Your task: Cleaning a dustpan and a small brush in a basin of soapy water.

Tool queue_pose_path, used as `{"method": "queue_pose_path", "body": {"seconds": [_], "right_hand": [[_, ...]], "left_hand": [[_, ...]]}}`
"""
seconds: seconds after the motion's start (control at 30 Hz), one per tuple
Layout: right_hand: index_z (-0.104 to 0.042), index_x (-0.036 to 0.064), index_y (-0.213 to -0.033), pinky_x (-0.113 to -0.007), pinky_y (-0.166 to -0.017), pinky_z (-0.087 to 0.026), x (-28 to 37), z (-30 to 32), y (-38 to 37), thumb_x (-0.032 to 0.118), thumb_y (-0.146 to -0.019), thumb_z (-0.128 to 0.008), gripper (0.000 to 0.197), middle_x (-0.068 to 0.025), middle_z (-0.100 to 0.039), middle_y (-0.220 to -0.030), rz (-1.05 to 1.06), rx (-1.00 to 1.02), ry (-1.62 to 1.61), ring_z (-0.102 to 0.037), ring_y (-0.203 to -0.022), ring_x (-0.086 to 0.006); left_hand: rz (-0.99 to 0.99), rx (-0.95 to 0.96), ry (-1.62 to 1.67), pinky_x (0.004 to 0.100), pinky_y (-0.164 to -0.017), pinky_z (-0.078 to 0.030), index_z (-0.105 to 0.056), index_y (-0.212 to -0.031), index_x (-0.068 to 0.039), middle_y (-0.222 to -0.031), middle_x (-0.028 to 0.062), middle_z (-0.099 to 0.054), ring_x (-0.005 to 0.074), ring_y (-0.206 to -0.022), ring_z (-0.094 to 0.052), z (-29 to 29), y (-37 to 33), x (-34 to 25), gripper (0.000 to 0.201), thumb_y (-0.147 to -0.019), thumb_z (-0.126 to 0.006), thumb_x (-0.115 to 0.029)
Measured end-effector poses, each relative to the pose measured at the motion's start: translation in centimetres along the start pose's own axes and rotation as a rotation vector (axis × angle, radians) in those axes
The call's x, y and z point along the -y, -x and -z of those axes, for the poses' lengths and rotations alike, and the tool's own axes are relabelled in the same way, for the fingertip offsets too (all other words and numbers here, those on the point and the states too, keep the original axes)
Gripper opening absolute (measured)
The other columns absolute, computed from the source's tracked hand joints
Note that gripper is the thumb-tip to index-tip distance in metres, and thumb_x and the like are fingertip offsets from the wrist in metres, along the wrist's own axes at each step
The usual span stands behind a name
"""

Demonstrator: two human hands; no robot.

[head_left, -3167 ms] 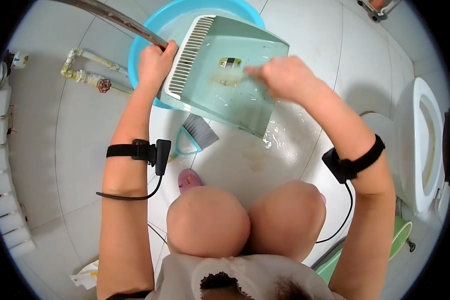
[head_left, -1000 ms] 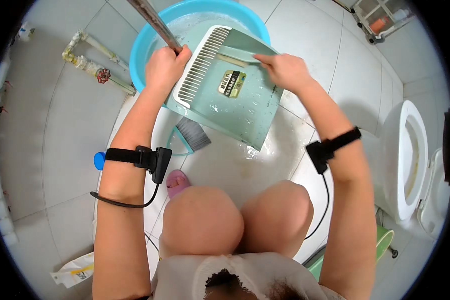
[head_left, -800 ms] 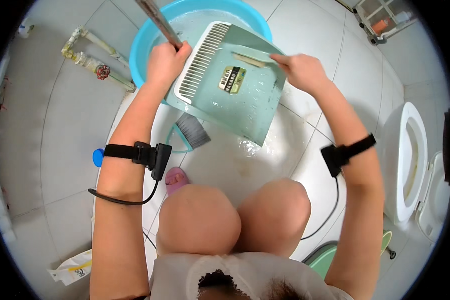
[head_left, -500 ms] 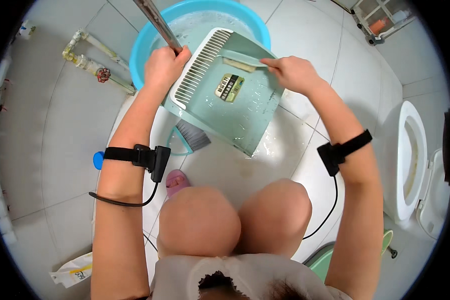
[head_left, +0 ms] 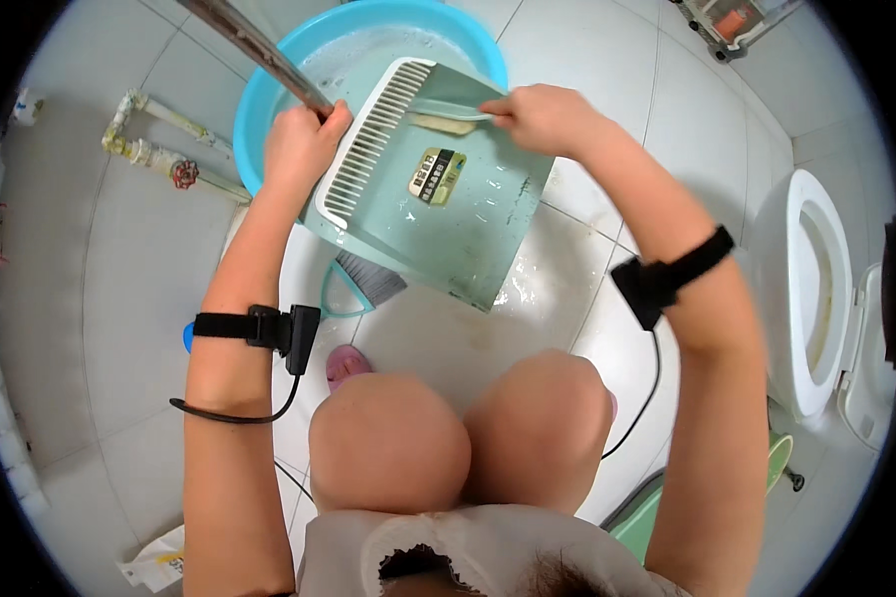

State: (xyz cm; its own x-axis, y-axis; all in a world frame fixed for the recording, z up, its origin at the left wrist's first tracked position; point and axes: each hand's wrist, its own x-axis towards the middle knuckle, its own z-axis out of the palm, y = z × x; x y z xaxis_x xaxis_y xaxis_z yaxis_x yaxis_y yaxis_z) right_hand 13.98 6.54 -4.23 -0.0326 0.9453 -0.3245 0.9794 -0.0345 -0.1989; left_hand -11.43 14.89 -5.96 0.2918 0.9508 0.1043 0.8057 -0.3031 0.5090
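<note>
A pale green dustpan (head_left: 483,214) with a white comb-toothed strip (head_left: 373,144) is tilted in front of me, its inside wet and facing me. My left hand (head_left: 307,144) is closed around the lower end of its metal pole (head_left: 264,55), beside the comb strip. My right hand (head_left: 548,119) grips the pale green handle of a scrub brush (head_left: 440,109). The brush's cream bristles rest against the pan's inner wall, above a dark and yellow label (head_left: 436,176). The fingertips of my left hand are partly hidden.
Behind the dustpan stands a blue basin (head_left: 244,119) of soapy water. A broom head (head_left: 366,282) with grey bristles lies on the tiled floor below it. Pipes with a red valve (head_left: 183,174) run along the left; a toilet (head_left: 801,298) stands at the right.
My right hand and the brush have shifted a little up and left along the inside of the dustpan. The whole view has moved slightly; my left hand keeps its hold.
</note>
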Motion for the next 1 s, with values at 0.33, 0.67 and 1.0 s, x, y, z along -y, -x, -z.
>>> {"method": "queue_pose_path", "body": {"seconds": [0.33,0.67,1.0], "right_hand": [[-0.057,0.0179,-0.119,-0.038,-0.087,-0.045,-2.0,-0.7,-0.3,0.025,-0.085,-0.048,0.035,-0.0092,-0.061,-0.11,0.007,0.076,-0.194,-0.057,-0.101,-0.0261],[-0.055,0.0103,-0.12,-0.035,-0.09,-0.042,-2.4,-0.7,-0.2,0.02,-0.087,-0.046,0.036,-0.0159,-0.06,-0.11,0.032,0.088,-0.374,-0.057,-0.101,-0.0277],[-0.058,0.0159,-0.118,-0.037,-0.083,-0.045,0.5,-2.9,1.7,0.02,-0.087,-0.046,0.033,-0.0145,-0.063,-0.101,0.147,0.041,-0.307,-0.059,-0.092,-0.0278]], "left_hand": [[0.017,-0.05,-0.017,0.0382,-0.056,-0.046,-0.066,-0.071,0.001,-0.063,0.0187,-0.06,0.0331,-0.06,-0.06,0.1,0.1,-0.1,0.044,-0.078,-0.054,-0.041],[0.023,-0.038,-0.044,0.0373,-0.057,-0.046,-0.067,-0.077,-0.001,-0.066,0.0178,-0.061,0.0318,-0.063,-0.06,0.0,-0.2,0.0,0.04,-0.078,-0.053,-0.039],[0.007,-0.055,0.023,0.0376,-0.057,-0.045,-0.061,-0.073,0.006,-0.062,0.0234,-0.056,0.0325,-0.058,-0.059,0.3,0.1,0.4,0.044,-0.08,-0.055,-0.036]]}}
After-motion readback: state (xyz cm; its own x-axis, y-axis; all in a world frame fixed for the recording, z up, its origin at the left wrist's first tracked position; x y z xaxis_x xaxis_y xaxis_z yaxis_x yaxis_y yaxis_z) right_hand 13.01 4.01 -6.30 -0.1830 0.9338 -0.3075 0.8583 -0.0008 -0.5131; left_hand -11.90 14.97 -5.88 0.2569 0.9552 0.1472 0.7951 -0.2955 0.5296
